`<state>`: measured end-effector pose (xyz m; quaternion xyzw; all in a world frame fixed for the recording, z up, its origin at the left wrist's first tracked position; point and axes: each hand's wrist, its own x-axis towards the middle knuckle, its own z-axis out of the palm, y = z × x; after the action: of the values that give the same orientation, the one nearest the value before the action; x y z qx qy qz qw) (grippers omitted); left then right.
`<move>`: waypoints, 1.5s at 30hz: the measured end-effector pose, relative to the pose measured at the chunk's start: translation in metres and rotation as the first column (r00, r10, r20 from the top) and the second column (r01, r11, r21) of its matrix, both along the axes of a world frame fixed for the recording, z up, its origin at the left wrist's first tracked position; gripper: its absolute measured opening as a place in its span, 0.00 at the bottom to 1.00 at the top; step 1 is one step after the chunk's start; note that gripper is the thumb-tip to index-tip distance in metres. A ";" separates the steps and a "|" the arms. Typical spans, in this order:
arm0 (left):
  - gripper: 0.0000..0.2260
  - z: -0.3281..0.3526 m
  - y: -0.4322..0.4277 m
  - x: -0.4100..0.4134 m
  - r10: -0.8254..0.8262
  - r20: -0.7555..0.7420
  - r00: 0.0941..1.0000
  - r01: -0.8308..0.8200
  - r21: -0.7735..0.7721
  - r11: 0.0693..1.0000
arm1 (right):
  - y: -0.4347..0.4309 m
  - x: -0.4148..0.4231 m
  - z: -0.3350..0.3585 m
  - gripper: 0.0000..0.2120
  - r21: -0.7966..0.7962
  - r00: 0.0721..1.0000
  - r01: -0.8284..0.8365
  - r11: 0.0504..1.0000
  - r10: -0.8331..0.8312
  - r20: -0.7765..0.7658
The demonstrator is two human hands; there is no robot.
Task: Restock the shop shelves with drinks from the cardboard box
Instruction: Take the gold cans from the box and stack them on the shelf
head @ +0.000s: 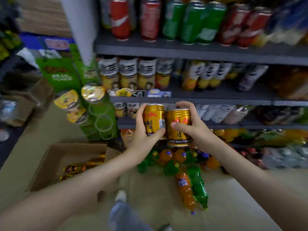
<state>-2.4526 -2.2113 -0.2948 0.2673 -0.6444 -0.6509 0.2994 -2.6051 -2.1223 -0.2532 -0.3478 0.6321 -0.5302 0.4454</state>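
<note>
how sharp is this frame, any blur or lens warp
Head view: sharpest mid-frame, where the left hand and right hand each hold a gold can, left can and right can, print partly readable; edges smear, top-shelf bottles and cardboard box soft; wide-angle warp tilts the shelf edges; light even.

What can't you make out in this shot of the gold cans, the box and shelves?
Head view:
cardboard box: how many cans inside; left forearm covers part.
left can and right can: labels, partly covered by left hand and right hand.
shelf: space behind the cans, hidden by them.
price tags: blurred.
</note>
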 end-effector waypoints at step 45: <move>0.34 0.379 0.040 -0.416 -0.031 -0.298 0.954 -0.197 -0.701 0.685 | 0.087 -0.454 0.357 0.29 -0.569 0.825 0.040 0.821 -0.348 -0.444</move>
<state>-2.8688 -2.1710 0.0840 0.0597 -0.7851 -0.3610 0.4997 -3.0592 -2.0352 0.1035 -0.5212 0.5890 -0.6124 0.0792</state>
